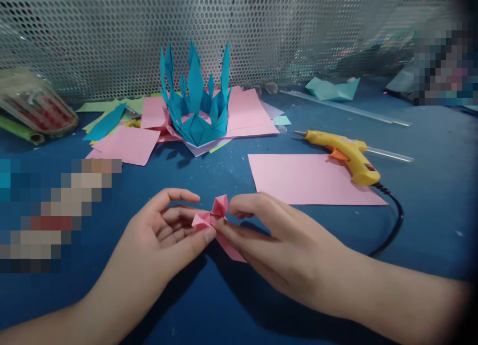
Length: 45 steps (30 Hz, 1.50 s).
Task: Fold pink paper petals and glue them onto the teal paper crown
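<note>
Between my two hands is a small folded piece of pink paper (220, 206), with two raised, pocket-like folds at its top and a flat part showing lower right. My left hand (164, 235) pinches its left side, the thumb in front and the index finger raised apart. From the right, my right hand (284, 240) grips the paper's middle, its fingers covering part of it. Beyond my hands stands a blue folded-paper crown (196, 128) with tall points. A yellow glue gun (343, 153) lies at the right, its grip over a pink sheet (298, 180).
Pink sheets (250, 113) lie under and around the crown, with more coloured paper (130, 143) at left. A clear container (37, 106) stands far left. Clear glue sticks (351, 108) and a teal paper piece (332, 89) lie at the back right. A perforated metal panel (269, 31) closes the back.
</note>
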### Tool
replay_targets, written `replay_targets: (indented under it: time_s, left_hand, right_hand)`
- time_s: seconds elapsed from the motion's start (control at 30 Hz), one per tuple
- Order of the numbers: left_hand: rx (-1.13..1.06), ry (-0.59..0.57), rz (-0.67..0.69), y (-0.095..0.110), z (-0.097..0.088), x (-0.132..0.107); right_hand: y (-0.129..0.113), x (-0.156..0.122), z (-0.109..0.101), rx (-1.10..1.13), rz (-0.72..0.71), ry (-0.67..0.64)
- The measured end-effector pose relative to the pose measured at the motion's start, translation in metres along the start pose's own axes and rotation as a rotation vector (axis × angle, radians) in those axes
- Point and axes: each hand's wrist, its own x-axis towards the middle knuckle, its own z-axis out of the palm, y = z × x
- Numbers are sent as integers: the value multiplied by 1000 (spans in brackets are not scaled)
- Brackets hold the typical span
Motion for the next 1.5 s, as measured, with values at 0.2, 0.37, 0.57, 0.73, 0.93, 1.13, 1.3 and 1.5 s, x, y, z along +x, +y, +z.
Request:
replay_targets:
  time_s: [0.2, 0.37, 0.57, 0.73, 0.93, 1.13, 1.3, 1.5]
  left_hand:
    - [8, 71, 58, 6, 3, 0]
    - [13, 68, 100, 4, 3, 3]
    - [62, 58, 90, 6, 1, 5]
    - [117, 18, 93, 4, 0, 0]
    - [205, -128, 70, 2, -3, 0]
    - [216, -238, 21, 6, -1, 2]
    - [361, -319, 72, 5, -4, 2]
    - [596, -359, 249, 8, -6, 0]
  right_hand:
    - [-2, 2, 3, 103, -41, 28]
    - [-3, -2, 0, 179, -62, 20]
    - [-5, -3, -2, 449, 47, 93]
    - [-1, 1, 0, 573, 213, 10]
    - [3, 1, 5, 586, 170, -99]
    - [5, 1, 4, 603, 181, -172]
    - [4, 1, 1, 612, 148, -191]
    - [0, -4, 2, 562, 85, -193]
